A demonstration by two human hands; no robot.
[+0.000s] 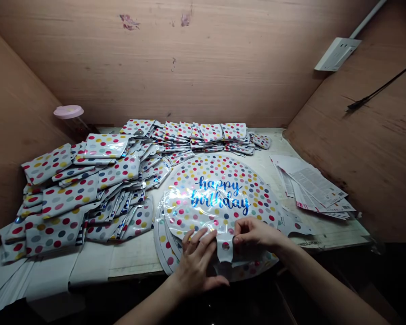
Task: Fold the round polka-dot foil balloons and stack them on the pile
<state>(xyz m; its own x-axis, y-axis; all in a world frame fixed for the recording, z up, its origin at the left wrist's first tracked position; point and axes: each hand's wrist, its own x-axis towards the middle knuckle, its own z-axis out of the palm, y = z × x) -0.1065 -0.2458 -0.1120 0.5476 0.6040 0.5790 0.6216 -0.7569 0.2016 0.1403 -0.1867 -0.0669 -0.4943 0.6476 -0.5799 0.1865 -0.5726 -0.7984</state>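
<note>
A flat, round foil balloon (219, 198) with coloured dots and blue "happy birthday" lettering lies on top of a stack of similar ones. Its narrow neck (225, 247) points toward me. My left hand (198, 259) rests on the near edge, left of this neck, fingers spread and thumb out to the side. On the other side of the neck, my right hand (253, 232) has thumb and forefinger pinched together at the foil's edge. Another balloon's tail (296, 223) sticks out at the right of the stack.
Folded dotted foil packets (67, 194) are heaped at the left; more stacks of packets (206, 135) line the back. Printed sheets (314, 185) lie at the right. A pink-lidded container (69, 113) stands back left. Wooden panels (189, 58) enclose the table, with a socket (337, 54) and cable (382, 85).
</note>
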